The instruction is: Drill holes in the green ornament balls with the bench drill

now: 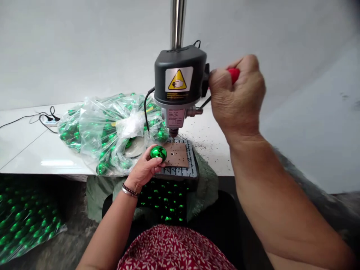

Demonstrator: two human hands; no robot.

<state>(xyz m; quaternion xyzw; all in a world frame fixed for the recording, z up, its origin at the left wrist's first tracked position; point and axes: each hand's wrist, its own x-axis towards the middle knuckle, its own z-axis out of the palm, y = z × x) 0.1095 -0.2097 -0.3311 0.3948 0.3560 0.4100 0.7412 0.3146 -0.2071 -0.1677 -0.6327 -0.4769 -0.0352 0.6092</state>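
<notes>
A shiny green ball is held in my left hand, at the left edge of a brown board. The board has a small hole and lies on the grey base of a drill press. My right hand is closed round the red handle at the right side of the dark drill head. The chuck hangs above the board, a little to the right of the ball and apart from it.
Clear plastic bags of green balls cover the white table left of the drill. Dark chips lie round the base. A power strip sits behind; another bag is at the lower left. More green balls lie below the table edge.
</notes>
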